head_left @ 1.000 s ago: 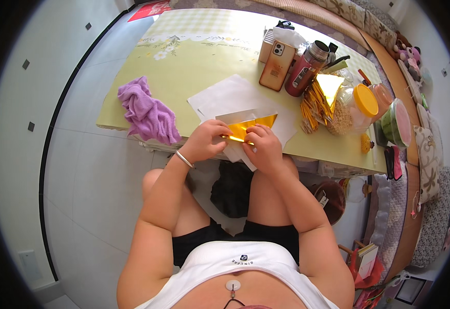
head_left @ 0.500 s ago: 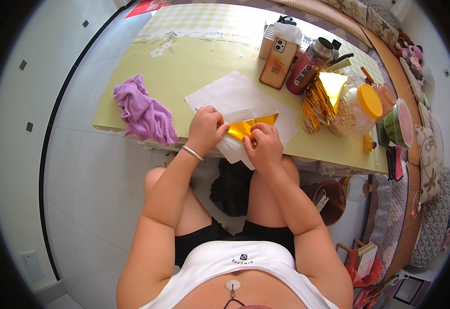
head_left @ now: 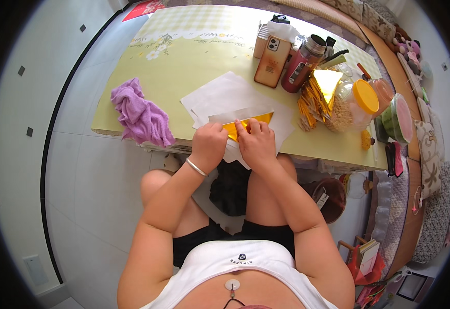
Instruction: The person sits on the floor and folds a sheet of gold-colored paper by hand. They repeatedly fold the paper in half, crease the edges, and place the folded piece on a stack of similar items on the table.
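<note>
A folded piece of gold foil paper point(head_left: 264, 118) with a whitish border lies near the table's front edge, on a stack of white paper sheets point(head_left: 225, 92). My left hand point(head_left: 208, 146) is closed at the left end of the foil, its thumb and fingers pinched together over the edge. On the middle of the foil my right hand point(head_left: 257, 146) rests with its fingers stretched out, the index finger apart from the others and pressing down. The part of the foil under both hands is hidden.
A purple cloth point(head_left: 141, 113) lies at the table's left edge. To the right stand a phone point(head_left: 274, 61), a red thermos point(head_left: 303, 64), a bundle of folded gold papers point(head_left: 315, 100), a yellow-lidded jar point(head_left: 356, 105) and a watermelon piece point(head_left: 396, 119). A bin point(head_left: 333, 198) stands below.
My right hand has gone from a pinch at the foil's lower edge to outstretched fingers pressing on its middle. My left hand has shifted slightly down, and the view has moved slightly.
</note>
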Demonstrator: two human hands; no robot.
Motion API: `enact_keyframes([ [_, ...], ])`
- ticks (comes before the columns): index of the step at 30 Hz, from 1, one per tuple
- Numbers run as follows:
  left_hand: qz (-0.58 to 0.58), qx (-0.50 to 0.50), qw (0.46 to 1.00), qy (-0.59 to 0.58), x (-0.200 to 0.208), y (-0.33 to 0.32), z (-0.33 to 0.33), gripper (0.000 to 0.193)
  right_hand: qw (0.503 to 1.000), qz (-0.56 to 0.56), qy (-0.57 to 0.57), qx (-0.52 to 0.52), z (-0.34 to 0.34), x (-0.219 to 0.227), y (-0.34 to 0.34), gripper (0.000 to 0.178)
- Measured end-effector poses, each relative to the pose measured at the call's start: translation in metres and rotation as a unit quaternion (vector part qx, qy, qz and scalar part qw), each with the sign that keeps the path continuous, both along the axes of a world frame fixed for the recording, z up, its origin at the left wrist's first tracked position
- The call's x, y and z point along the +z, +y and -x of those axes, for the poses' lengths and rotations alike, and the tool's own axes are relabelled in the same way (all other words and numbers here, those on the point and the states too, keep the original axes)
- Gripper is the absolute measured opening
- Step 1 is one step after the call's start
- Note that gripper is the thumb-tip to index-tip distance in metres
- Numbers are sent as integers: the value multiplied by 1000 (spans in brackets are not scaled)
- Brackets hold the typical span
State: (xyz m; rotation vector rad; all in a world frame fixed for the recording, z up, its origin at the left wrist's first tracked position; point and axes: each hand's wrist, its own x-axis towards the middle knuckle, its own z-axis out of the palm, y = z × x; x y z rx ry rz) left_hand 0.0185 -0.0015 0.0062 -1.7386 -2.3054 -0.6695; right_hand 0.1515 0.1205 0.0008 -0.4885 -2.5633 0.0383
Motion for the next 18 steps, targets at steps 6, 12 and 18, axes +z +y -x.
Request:
enact_keyframes([
  [6,-39,-5,990,134,-1,-9,-22,38,1000,-5,23,9,1,-1,-1,40],
  [12,18,-18,994,109,7,-12,-21,36,998,32,44,17,-2,-9,2,46],
  [18,-10,50,999,-8,6,10,7,34,984,166,29,-51,-4,16,40,55],
])
